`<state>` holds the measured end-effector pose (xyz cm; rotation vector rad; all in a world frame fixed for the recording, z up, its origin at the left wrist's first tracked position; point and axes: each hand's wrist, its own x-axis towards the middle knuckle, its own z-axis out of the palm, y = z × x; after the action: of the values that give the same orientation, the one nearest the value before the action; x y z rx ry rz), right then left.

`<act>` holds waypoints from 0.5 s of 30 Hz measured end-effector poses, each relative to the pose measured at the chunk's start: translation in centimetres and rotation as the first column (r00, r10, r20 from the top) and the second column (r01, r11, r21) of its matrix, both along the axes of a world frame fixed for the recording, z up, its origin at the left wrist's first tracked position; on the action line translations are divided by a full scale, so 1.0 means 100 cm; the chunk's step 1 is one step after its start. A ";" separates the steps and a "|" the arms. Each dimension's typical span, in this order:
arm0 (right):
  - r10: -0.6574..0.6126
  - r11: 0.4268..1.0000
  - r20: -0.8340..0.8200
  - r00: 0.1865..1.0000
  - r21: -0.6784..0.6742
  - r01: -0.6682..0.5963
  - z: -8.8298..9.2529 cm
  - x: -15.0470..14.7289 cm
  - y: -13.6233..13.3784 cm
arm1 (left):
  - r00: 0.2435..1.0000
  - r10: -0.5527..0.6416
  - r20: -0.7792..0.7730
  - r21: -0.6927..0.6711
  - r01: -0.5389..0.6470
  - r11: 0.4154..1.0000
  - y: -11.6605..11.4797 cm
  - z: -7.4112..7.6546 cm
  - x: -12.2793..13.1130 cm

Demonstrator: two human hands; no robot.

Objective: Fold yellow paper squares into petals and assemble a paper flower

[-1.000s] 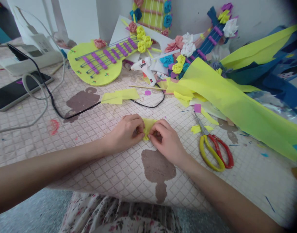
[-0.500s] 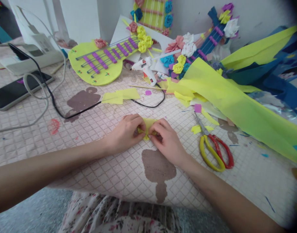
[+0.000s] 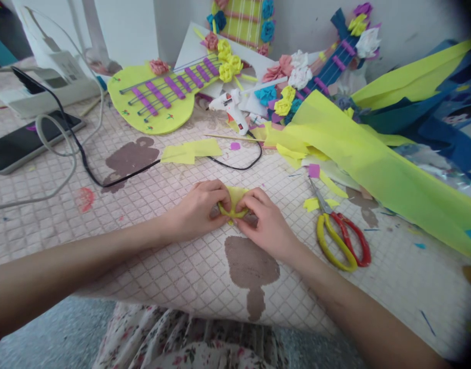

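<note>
Between my two hands is a small piece of yellow crepe paper, its lower edge gathered and pinched. My left hand grips it from the left with thumb and fingertips. On the other side my right hand pinches it too, fingertips almost touching those of the left. Part of the paper is hidden behind the fingers. Beyond the hands lie flat yellow paper strips. Scissors with one yellow and one red handle rest right of my right hand, blades partly closed.
A white glue gun sits behind, its black cord running left under the strips. A yellow paper guitar lies at the back left, a blue one at the back right. Large yellow sheets cover the right. A phone lies left.
The fingers have shifted slightly on the yellow paper, and its upper part now shows a more rounded, cupped edge. Both arms stay nearly where they were.
</note>
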<state>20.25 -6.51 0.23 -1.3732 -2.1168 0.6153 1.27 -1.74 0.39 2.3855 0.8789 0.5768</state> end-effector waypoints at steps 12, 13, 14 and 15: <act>0.054 0.993 0.047 0.997 -0.108 -0.049 0.012 0.001 -0.001 | 0.994 -0.100 -0.041 -0.061 0.098 0.993 0.005 0.005 -0.008; 0.046 0.994 0.050 0.998 -0.097 -0.041 0.011 0.000 -0.001 | 0.994 -0.107 -0.036 -0.058 0.105 0.993 0.006 0.005 -0.009; 0.033 0.996 0.056 0.998 -0.086 -0.028 0.010 -0.001 -0.002 | 0.993 -0.114 -0.029 -0.056 0.112 0.992 0.006 0.004 -0.009; 0.016 0.997 0.065 0.998 -0.073 -0.011 0.009 -0.002 -0.002 | 0.992 -0.121 -0.019 -0.056 0.120 0.991 0.007 0.004 -0.009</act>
<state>20.03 -6.71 1.08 -1.4378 -2.1764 0.6664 0.37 -1.01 0.79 2.3802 0.7441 0.4744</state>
